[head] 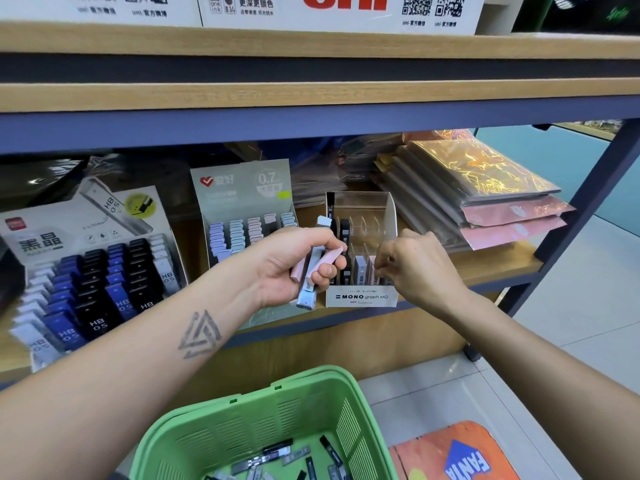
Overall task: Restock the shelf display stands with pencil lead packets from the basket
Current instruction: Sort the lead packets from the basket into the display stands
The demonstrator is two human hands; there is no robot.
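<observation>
Your left hand [298, 261] is clenched around a small bundle of pencil lead packets [313, 271]: the fingers curl over the top and the thumb presses from below, with a pale pink packet jutting out to the right between the fingertips and a blue-grey one sticking out beneath the palm, its barcode end down. The bundle hangs just in front of the left front corner of the white MONO display stand [362, 297], which sits at the front edge of the wooden shelf [498, 268].

Your right hand [415, 268] is at the stand's front row, the fingers curled downward with the tips pinched onto a pink packet [374, 271] standing upright in a slot near the right side of that row. How far that packet is seated you cannot tell, because the fingers cover its top. To its left in the same row stand a lilac packet and black ones; the back row holds a black packet at its left end, and its other clear dividers show through.

Left of this stand, along the same shelf, is a grey-green 0.7 stand [242, 188] filled with pastel packets, and beyond it, toward the shelf's left end, a stand of HB 0.5 packets [100, 289] in blue, black and white. A stack of foil-wrapped sheets [485, 188] lies at the shelf's right end.

Below your forearms, the green basket [311, 386] sits on the floor with dark and grey packets [277, 459] scattered flat on its bottom
</observation>
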